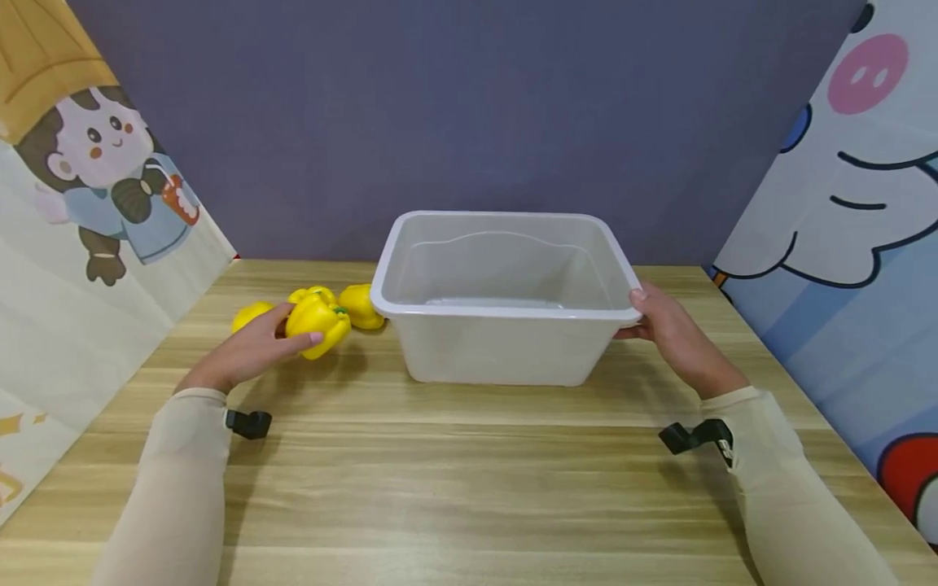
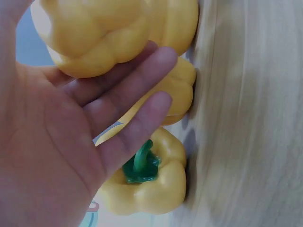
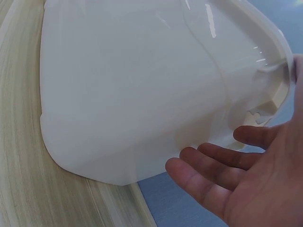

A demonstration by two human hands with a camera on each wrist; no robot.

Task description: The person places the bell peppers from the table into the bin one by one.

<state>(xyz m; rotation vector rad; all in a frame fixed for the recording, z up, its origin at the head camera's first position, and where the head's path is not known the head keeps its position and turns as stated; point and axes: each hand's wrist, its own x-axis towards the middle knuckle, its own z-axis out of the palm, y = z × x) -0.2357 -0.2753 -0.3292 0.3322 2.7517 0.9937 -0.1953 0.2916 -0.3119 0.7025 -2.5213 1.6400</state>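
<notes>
The yellow pepper (image 1: 319, 324) sits against my left hand (image 1: 245, 354), my fingers (image 2: 142, 90) lying straight along its side and my thumb (image 1: 311, 338) laid across its front, so I cup it more than clamp it. It rests on the wooden table (image 1: 469, 488), left of the white plastic tub (image 1: 506, 297) and near that tub's left wall. Two more yellow peppers lie beside it: one (image 1: 252, 314) just behind my knuckles, the other (image 1: 361, 306) close to the tub's left rim. My left wrist view shows what the head view cannot: a pepper with a green stem (image 2: 142, 163) lying stem-up under my fingertips, and a third pepper (image 2: 182, 92) wedged between it and the one in my palm.

My right hand (image 1: 670, 334) is at the tub's right end, thumb (image 1: 638, 298) over the rim, the other fingers (image 3: 213, 165) straight and slightly spread beneath the lip. The right wrist view shows those fingertips just short of the tub's outer wall, under the ribbed flange, which the head view hides. From above the tub holds nothing; its bottom shows bare. The tub stands upright in the middle of the table, well apart from the pepper in my left hand.
</notes>
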